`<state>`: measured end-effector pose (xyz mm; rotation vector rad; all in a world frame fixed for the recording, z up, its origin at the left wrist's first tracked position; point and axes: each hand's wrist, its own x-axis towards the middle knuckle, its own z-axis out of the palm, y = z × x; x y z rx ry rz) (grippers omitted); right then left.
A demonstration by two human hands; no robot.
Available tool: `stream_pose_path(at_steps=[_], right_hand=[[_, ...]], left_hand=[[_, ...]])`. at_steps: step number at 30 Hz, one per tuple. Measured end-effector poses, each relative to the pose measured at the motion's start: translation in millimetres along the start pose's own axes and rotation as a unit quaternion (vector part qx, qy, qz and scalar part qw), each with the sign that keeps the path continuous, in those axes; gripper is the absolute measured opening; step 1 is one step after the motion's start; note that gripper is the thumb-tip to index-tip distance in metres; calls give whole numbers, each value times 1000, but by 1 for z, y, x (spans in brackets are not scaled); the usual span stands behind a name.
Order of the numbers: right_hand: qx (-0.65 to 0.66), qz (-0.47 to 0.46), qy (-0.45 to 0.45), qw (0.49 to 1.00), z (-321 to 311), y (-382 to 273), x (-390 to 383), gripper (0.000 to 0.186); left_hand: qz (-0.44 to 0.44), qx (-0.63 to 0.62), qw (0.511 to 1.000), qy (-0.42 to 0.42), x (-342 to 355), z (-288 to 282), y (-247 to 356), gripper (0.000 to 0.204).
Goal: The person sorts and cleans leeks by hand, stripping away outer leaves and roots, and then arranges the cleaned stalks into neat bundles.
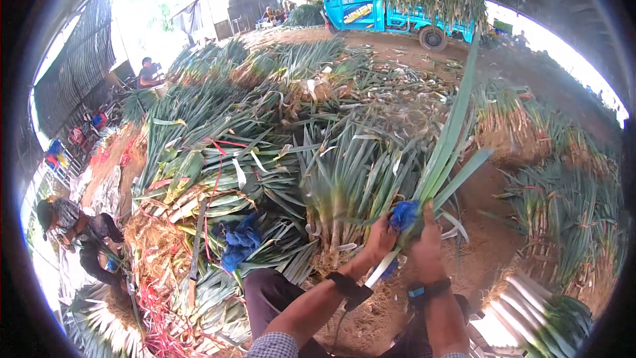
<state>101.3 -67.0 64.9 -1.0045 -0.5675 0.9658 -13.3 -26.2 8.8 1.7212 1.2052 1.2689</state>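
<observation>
A leek [442, 152] slants upward in front of me, its green leaves pointing away and its white stalk toward my lap. My left hand [380, 238] is closed round the stalk, with a bunched blue mesh cloth [404, 215] at its fingers. On the other side of the stalk, my right hand [427, 244] grips the leek where the leaves begin, thumb pointing up. The hands partly hide the stalk. Each wrist wears a dark band. Upright leeks [344, 205] stand bunched just beyond my hands.
A long-bladed knife [197, 238] and another blue cloth [240, 240] lie on leeks at left. Red ties [159, 318] are heaped at lower left, near a seated person [86, 232]. Trimmed leeks [523, 311] lie at lower right. A blue loaded truck [361, 0] stands far back.
</observation>
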Motion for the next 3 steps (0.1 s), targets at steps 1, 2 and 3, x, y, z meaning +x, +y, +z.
stream_pose_path(at_steps=[1,2,3], right_hand=[[70,72,-16,995,8,-9,-1,59],[139,144,-34,979,16,-17,-2,60],[103,142,-37,984,-6,-28,0,64]], left_hand=[[34,-17,999,-34,-5,-4,-9,35],[68,-31,995,-67,-8,-10,-18,36],[-65,-33,986,-152,-16,-8,19,51]])
